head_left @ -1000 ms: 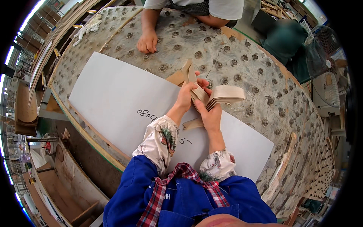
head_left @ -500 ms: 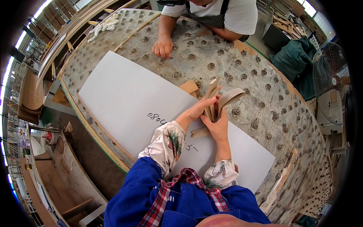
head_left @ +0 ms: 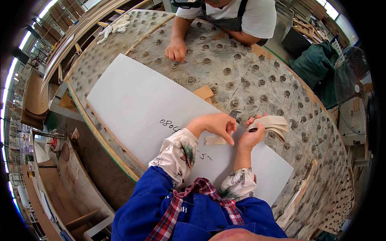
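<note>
A folded bundle of thin beige strips [head_left: 274,123] is gripped in my right hand [head_left: 250,138], with its loose ends fanning to the right. My left hand [head_left: 217,124] hovers over the board with bent fingers and the thumb held apart; I see nothing in it. Just below that hand, a short beige strip [head_left: 215,140] lies on the large white board [head_left: 132,96], which bears black handwriting. The board rests at a slant on the grey studded table [head_left: 225,86]. Past its far edge lies a small tan wooden block [head_left: 204,92].
Across the table a person in a white shirt [head_left: 259,18] leans in, one hand [head_left: 175,50] resting on the surface. White gloves [head_left: 116,27] lie at the far left. Upright studs cover the table. A wooden batten [head_left: 299,190] lies at right, near a fan [head_left: 354,80].
My hands have separated. The left has let go of the bundle and dropped toward the board; the right has carried the bundle rightward and tipped it over.
</note>
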The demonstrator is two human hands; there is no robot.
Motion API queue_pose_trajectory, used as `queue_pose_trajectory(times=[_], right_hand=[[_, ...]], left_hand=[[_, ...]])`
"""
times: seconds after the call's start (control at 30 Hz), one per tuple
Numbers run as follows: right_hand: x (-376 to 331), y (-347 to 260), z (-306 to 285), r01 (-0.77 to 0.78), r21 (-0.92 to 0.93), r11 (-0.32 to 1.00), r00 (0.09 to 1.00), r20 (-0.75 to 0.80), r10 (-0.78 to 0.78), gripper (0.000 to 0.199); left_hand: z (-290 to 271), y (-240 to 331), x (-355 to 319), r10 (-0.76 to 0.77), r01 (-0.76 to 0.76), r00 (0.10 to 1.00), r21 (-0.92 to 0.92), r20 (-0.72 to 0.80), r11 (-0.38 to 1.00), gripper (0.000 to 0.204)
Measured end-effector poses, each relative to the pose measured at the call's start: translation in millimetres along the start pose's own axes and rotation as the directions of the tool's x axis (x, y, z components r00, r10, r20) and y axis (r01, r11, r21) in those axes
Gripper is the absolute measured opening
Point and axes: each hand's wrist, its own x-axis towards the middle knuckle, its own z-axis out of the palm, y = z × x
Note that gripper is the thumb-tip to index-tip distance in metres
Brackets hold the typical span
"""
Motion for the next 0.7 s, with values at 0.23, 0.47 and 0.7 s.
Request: queue_pose_trajectory(times=[0.23, 0.47, 0.7], right_hand=[[7, 3, -7, -0.055, 0.038, 0.998, 0.998, -0.029, 0.056, 0.044], [4, -2, -2, -0.111, 0.016, 0.994, 0.992, 0.062, 0.109, 0.042], [0, 1, -5, -0.153, -0.021, 0.988, 0.972, 0.174, 0.155, 0.044]], left_hand=[[30, 14, 4, -0.003, 0.071, 0.991, 0.511, -0.133, 0.857, 0.043], [25, 0, 3, 0.065, 0.077, 0.944, 0.406, -0.325, 0.91, 0.038], [10, -18, 23, 0.228, -0.241, 0.789, 0.054, -0.57, 0.969, 0.036]])
